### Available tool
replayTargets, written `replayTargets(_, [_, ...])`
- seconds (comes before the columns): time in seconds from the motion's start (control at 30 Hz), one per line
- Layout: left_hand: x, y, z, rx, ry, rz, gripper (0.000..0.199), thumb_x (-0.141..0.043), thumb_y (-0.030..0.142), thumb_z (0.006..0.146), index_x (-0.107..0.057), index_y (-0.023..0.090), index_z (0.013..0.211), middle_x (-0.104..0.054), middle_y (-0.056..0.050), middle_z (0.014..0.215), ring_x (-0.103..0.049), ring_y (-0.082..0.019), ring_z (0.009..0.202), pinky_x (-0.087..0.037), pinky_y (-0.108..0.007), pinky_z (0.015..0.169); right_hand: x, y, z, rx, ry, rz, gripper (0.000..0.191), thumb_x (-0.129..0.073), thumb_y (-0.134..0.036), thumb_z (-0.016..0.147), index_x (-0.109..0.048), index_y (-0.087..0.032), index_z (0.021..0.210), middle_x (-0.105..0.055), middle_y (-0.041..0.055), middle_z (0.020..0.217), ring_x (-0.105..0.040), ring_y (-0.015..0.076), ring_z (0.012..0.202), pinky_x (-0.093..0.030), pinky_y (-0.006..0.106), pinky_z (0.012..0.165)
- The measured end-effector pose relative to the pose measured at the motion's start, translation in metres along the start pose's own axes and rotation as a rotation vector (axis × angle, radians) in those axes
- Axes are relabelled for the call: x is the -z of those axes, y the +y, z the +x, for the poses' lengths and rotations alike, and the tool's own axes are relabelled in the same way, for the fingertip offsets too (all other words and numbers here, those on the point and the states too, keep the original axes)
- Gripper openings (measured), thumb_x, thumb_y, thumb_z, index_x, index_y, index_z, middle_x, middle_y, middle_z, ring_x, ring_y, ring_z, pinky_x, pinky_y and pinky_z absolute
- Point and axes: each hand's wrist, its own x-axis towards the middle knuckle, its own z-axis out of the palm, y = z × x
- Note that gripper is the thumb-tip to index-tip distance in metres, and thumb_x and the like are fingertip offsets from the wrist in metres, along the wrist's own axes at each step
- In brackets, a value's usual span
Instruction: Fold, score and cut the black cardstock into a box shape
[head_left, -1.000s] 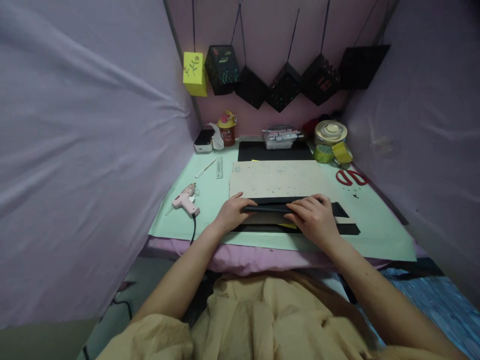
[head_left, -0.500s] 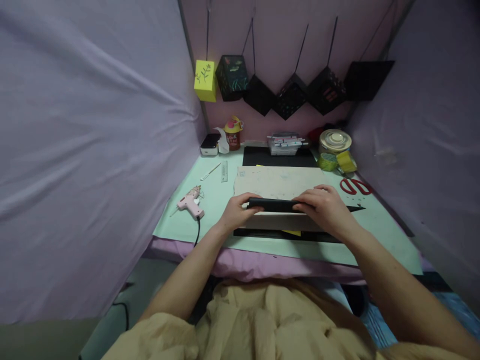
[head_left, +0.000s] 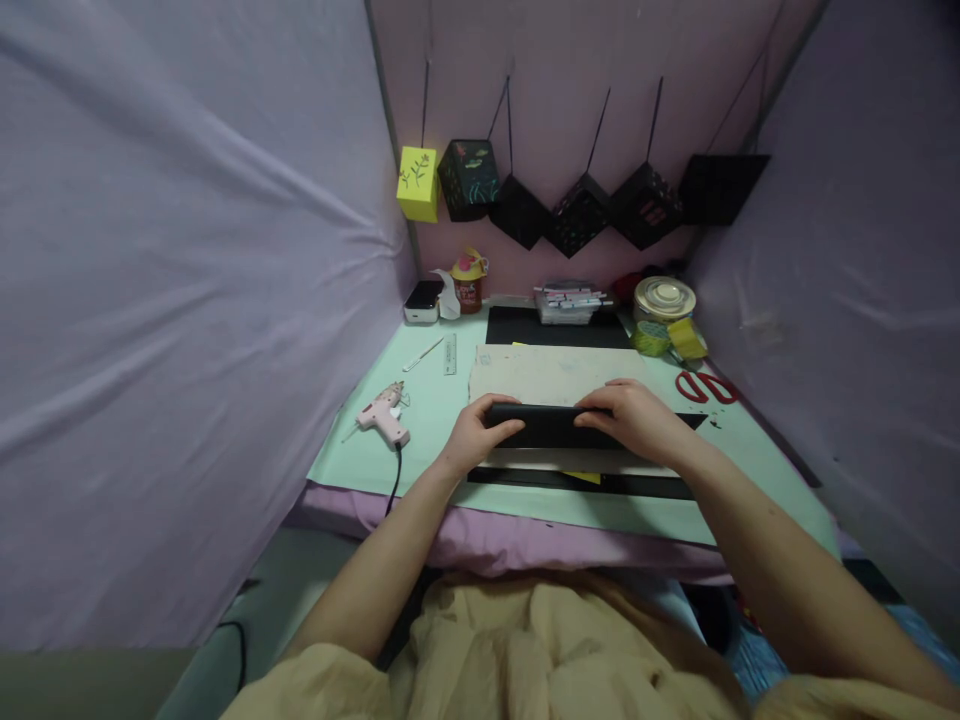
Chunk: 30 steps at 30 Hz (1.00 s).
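Between my two hands is a sheet of black card (head_left: 549, 428), its long top edge pinched and its face tilted toward me. My left hand (head_left: 480, 432) grips the left end, thumb in front and fingers behind. Farther right along the same edge, my right hand (head_left: 626, 415) pinches the card, whose pointed right end sticks out past the wrist. Under the card lies a pale board (head_left: 555, 370) with small marks on it. More black sheet (head_left: 540, 484) and a bit of yellow (head_left: 585, 478) show beneath the board's near edge.
A pink glue gun (head_left: 384, 412), a small ruler (head_left: 450, 354) and a thin white tool (head_left: 423, 354) lie left. Red-handled scissors (head_left: 705, 387) and tape rolls (head_left: 652, 338) are at right. Behind stand a tub of pens (head_left: 568, 302) and a red bottle (head_left: 468, 285). Decorated boxes (head_left: 577, 215) hang above.
The black card has tipped so that more of its front face shows below the held edge. My right hand has shifted slightly left along it. The whole view has tilted a little upward.
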Motion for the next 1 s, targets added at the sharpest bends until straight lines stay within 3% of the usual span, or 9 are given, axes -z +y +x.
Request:
replayTargets(0.1, [-0.003, -0.005, -0.001, 0.007, 0.056, -0.054, 0.03, -0.077, 0.035, 0.067, -0.068, 0.016, 0.089, -0.071, -0.004, 0.087, -0.065, -0.02, 0.085, -0.052, -0.033, 0.08, -0.003, -0.002, -0.002, -0.016, 0.002, -0.002, 0.01, -0.066, -0.03, 0.086, -0.074, -0.025, 0.088, -0.076, 0.0003, 0.082, -0.068, 0.0196, 0.076, -0.046, 0.037, 0.085])
replayTargets(0.27, [-0.008, -0.012, -0.005, -0.043, 0.076, -0.04, 0.028, -0.076, 0.036, 0.069, -0.068, 0.017, 0.088, -0.072, -0.004, 0.087, -0.066, -0.02, 0.084, -0.053, -0.033, 0.08, -0.004, -0.006, -0.007, -0.016, 0.045, -0.015, 0.018, -0.064, -0.035, 0.087, -0.072, -0.024, 0.098, -0.076, 0.0031, 0.096, -0.07, 0.0209, 0.089, -0.039, 0.045, 0.1])
replayTargets(0.53, [-0.011, -0.019, -0.011, -0.104, 0.09, -0.03, 0.024, -0.076, 0.032, 0.071, -0.07, 0.018, 0.089, -0.073, -0.004, 0.089, -0.067, -0.02, 0.086, -0.053, -0.033, 0.082, -0.006, -0.011, -0.013, 0.059, 0.1, -0.049, 0.019, -0.057, -0.03, 0.093, -0.071, -0.024, 0.081, -0.075, -0.0005, 0.078, -0.068, 0.0161, 0.076, -0.037, 0.042, 0.1])
replayTargets(0.73, [-0.013, -0.019, -0.014, -0.163, 0.106, -0.004, 0.016, -0.074, 0.028, 0.075, -0.072, 0.019, 0.088, -0.074, -0.004, 0.089, -0.067, -0.022, 0.096, -0.05, -0.036, 0.092, -0.01, -0.022, -0.016, 0.097, 0.167, -0.084, 0.015, -0.061, -0.033, 0.09, -0.071, -0.023, 0.096, -0.075, 0.0041, 0.091, -0.069, 0.0188, 0.084, -0.038, 0.044, 0.101])
replayTargets(0.83, [-0.013, -0.015, -0.017, -0.175, 0.079, 0.019, 0.015, -0.074, 0.026, 0.075, -0.072, 0.02, 0.088, -0.074, -0.004, 0.09, -0.067, -0.022, 0.098, -0.049, -0.037, 0.095, -0.014, -0.03, -0.017, 0.126, 0.194, -0.096, 0.014, -0.06, -0.032, 0.092, -0.069, -0.022, 0.094, -0.074, 0.0026, 0.088, -0.068, 0.0174, 0.081, -0.037, 0.042, 0.101])
replayTargets(1.0, [-0.01, -0.015, -0.018, -0.22, 0.05, 0.013, 0.032, -0.077, 0.022, 0.073, -0.068, 0.019, 0.103, -0.074, -0.005, 0.098, -0.068, -0.02, 0.095, -0.05, -0.035, 0.093, -0.02, -0.037, -0.025, 0.145, 0.286, -0.144, 0.011, -0.059, -0.028, 0.092, -0.068, -0.022, 0.094, -0.074, 0.0014, 0.085, -0.066, 0.0164, 0.076, -0.036, 0.041, 0.1])
